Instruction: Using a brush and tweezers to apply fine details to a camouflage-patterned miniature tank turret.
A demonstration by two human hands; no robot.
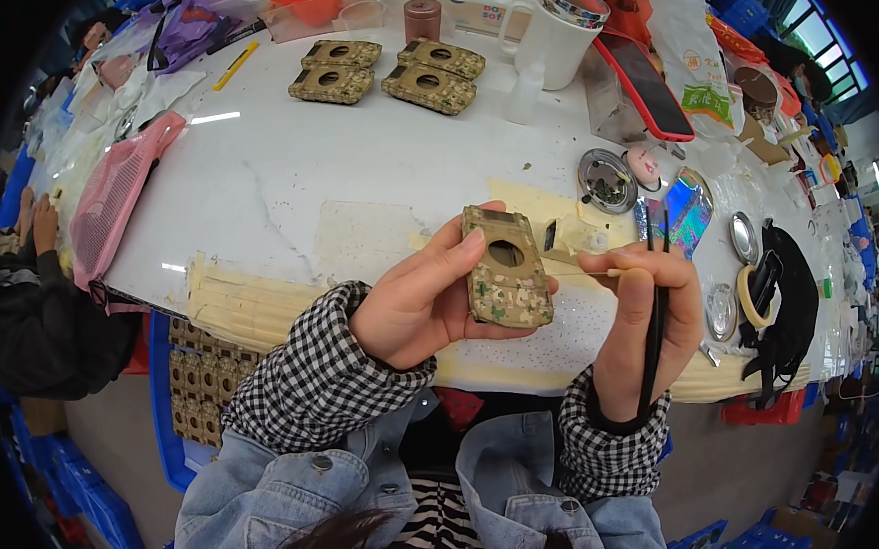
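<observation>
My left hand (420,298) holds a flat camouflage-patterned part (505,268) with a round hole near its upper middle, thumb laid across its left edge. My right hand (646,320) is beside it on the right. It grips black tweezers (653,316) that run along the palm, and pinches a thin pale stick (599,273) whose tip touches the part's right edge.
Several more camouflage parts (383,71) lie at the far side of the white table (346,170). A white jug (557,32), a red-cased phone (646,85), metal lids (607,179), a pink mesh bag (115,198) and a blue crate (179,400) of parts surround me. Another person's hand (40,224) is at left.
</observation>
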